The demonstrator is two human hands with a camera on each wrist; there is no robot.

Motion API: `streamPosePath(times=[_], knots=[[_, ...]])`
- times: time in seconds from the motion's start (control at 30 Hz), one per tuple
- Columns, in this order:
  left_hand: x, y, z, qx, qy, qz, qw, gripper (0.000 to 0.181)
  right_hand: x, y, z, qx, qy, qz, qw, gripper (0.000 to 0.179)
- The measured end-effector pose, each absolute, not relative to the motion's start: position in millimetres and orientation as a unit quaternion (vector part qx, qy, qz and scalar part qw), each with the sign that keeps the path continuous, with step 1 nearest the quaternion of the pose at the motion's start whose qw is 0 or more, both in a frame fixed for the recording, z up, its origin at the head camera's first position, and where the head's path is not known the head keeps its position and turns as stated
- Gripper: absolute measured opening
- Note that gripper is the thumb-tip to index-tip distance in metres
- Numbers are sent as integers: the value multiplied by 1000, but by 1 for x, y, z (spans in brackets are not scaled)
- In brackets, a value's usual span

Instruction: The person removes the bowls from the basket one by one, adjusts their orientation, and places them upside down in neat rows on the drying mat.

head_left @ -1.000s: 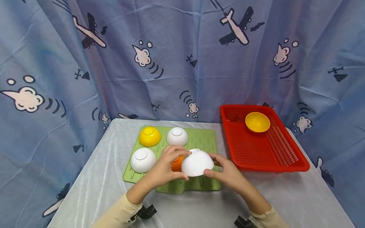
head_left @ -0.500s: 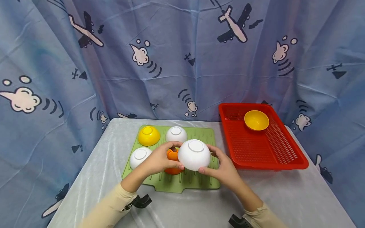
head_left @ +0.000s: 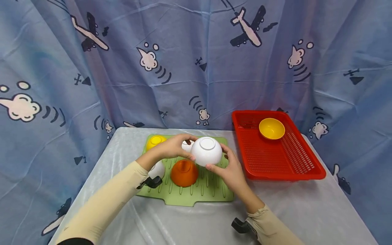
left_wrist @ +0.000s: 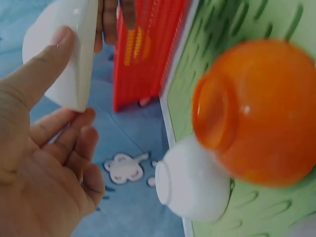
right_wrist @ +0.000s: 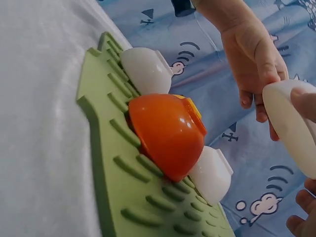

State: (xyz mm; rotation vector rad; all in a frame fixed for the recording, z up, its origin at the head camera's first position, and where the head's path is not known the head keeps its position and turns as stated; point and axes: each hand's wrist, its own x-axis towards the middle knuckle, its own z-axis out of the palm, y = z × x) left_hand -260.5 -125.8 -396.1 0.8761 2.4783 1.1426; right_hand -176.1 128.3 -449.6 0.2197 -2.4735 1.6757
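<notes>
Both hands hold one upside-down white bowl (head_left: 207,151) above the green drying mat (head_left: 211,190). My left hand (head_left: 175,147) pinches its left rim between thumb and fingers; my right hand (head_left: 230,170) grips the right side, thumb toward me. In the right wrist view the bowl's hollow side shows, raised off the mat. Below it an orange bowl (head_left: 184,173) sits upside down on the mat. A white bowl (head_left: 188,145) at the back and another white bowl (head_left: 157,170) at the left are partly hidden by my left hand and arm. A yellow bowl (head_left: 155,141) stands at the back left corner.
To the right stands a red slotted basket (head_left: 260,160) with a yellow bowl (head_left: 272,128) lying upright in it. A grey-white cloth (head_left: 190,224) covers the table. Behind hangs a blue curtain (head_left: 171,41) with airplane prints.
Both hands have raised the white bowl and carried it away from me toward the mat's back. The orange bowl, earlier partly covered by the left hand, now shows fully.
</notes>
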Motion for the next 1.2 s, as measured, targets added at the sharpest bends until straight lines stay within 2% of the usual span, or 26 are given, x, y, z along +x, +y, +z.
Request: streamPosePath(times=[0.23, 0.53, 0.77, 1.2], knots=[[-302, -114, -402, 308, 854, 391, 153, 71, -203, 126, -461, 38, -794, 602, 72, 92], [-335, -102, -422, 292, 872, 358, 160, 70, -237, 129, -489, 0, -783, 618, 64, 91], [-347, -94, -435, 279, 891, 327, 147, 65, -250, 134, -502, -7, -817, 572, 77, 93], [-365, -63, -450, 263, 931, 212, 142, 60, -276, 153, -516, 13, -856, 515, 48, 87]])
